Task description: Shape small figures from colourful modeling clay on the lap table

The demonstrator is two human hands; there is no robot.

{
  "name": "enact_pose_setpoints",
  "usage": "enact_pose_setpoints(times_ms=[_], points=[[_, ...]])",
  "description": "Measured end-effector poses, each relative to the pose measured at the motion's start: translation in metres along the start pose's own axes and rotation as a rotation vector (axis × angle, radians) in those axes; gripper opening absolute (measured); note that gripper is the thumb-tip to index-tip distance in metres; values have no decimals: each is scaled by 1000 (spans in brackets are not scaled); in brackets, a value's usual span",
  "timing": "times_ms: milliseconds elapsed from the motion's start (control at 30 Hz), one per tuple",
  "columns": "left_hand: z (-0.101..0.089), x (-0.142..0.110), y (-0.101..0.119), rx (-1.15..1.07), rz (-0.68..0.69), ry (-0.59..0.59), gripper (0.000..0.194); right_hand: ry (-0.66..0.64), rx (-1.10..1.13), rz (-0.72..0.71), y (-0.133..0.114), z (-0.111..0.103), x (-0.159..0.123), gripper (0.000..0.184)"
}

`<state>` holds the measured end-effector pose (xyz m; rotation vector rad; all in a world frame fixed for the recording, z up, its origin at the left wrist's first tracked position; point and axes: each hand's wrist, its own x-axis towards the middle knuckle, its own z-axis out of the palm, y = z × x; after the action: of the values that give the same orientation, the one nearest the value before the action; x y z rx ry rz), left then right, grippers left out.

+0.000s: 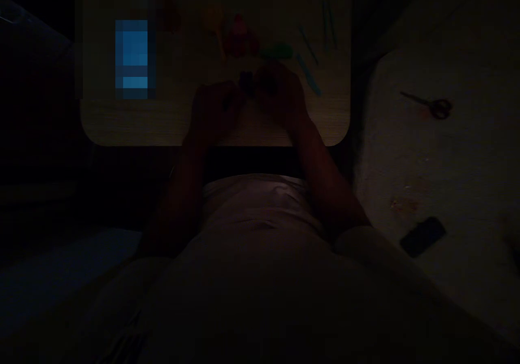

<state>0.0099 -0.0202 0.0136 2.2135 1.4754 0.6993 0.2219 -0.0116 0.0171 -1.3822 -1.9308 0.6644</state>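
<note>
Small dark piece sat between curled left hand and right hand; whether pinched, could not tell; seemed light, perhaps soft, best held by edges

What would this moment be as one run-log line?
left hand: beside dark piece | right hand: beside it | grips: unclear | table: green item | light: dim

Very dim, pixelated blue patch brightest, deep shadows, detail seemingly soft
</note>
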Motion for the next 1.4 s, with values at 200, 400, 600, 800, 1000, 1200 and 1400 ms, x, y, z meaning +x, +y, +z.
enact_pose_setpoints(times_ms=[200, 400, 600, 800, 1000, 1200, 1400], points=[[0, 0, 1, 16, 3, -1, 31, 10, 3, 10, -2, -1, 0, 13], [-1, 0, 2, -1, 6, 0, 40, 10, 0, 32, -2, 0, 1, 13], [-3, -1, 3, -24, -2, -10, 39, 4, -49, -1, 1, 1, 1, 15], [0, 1, -1, -26, -9, -19, 46, -8, -15, 10, -2, 0, 0, 12], [0, 1, -3, -22, 16, -6, 44, 22, -60, -14, -6, -1, -1, 11], [2, 1, -6, -30, 36, 15, 43, -15, -5, 51, -3, 0, 2, 18], [2, 2, -7, -22, 48, 19, 41, -3, -13, 37, 1, 3, 3, 18]])
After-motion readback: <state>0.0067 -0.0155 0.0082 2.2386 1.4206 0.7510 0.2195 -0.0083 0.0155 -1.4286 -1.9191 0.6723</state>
